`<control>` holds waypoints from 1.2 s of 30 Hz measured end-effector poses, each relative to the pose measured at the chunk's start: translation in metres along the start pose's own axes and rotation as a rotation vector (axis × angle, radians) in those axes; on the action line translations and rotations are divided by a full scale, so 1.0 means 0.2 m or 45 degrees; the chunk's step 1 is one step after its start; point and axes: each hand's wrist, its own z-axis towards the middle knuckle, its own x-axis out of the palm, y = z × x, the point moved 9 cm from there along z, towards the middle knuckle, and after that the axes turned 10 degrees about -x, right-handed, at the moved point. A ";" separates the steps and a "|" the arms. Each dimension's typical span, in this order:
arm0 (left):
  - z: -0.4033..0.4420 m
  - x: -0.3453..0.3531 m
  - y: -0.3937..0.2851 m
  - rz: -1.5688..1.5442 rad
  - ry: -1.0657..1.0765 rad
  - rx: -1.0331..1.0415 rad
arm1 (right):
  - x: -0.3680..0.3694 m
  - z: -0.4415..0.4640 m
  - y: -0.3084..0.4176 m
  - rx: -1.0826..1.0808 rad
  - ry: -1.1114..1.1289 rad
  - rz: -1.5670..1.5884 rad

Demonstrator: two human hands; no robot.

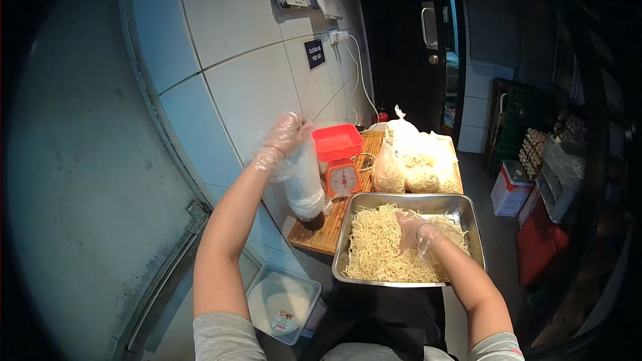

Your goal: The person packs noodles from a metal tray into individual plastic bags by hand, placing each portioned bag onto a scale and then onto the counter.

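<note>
My left hand (287,132), in a clear plastic glove, is raised by the wall with its fingers pinched together on the top of a thin translucent plastic bag (304,177). The bag hangs or stands beside the scale, with a whitish bulk in its lower part. My right hand (418,232), also gloved in clear plastic, is in a steel tray (341,254) among pale yellow noodles (374,244). Its fingertips are sunk in the noodles, so their grip is hidden. Some of the tray's bottom shows at its far right.
An orange kitchen scale (344,178) with a red pan (338,142) stands on the wooden table (328,230). Bagged noodles (421,160) sit behind the tray. A lidded plastic tub (284,301) is low at left. A tin (511,188) and crates (511,124) stand at right.
</note>
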 end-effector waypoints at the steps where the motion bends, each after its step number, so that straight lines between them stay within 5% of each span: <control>1: 0.00 0.00 0.00 0.058 0.032 0.025 | 0.00 0.00 0.00 -0.002 -0.010 -0.003; 9: -0.04 0.08 -0.05 0.533 0.188 0.086 | -0.02 -0.04 0.04 -0.017 0.001 -0.013; 15: 0.01 0.06 0.02 -0.027 0.044 0.065 | -0.06 -0.10 0.06 -0.014 -0.056 0.020; 21: 0.04 -0.16 0.02 -0.089 -0.162 0.074 | -0.09 -0.12 0.09 0.015 -0.015 0.002; 24: 0.11 -0.36 0.04 -0.154 -0.448 0.045 | -0.03 -0.07 0.04 -0.012 -0.095 -0.025; 27: 0.01 -0.64 -0.07 -0.819 -0.799 0.060 | -0.04 -0.08 0.03 -0.145 -0.044 0.073; 29: 0.00 -0.71 -0.16 -0.897 -0.869 0.174 | -0.18 -0.20 0.10 -0.163 0.052 0.141; 31: 0.00 -0.66 -0.24 -0.974 -0.890 0.207 | -0.33 -0.23 0.11 -0.123 -0.092 0.113; 33: -0.02 -0.48 -0.32 -1.036 -0.845 0.159 | -0.58 -0.27 0.17 -0.469 -0.822 0.078; 36: 0.03 -0.01 -0.34 -1.257 -0.318 -0.085 | -0.84 -0.43 0.36 -0.702 -1.172 0.520</control>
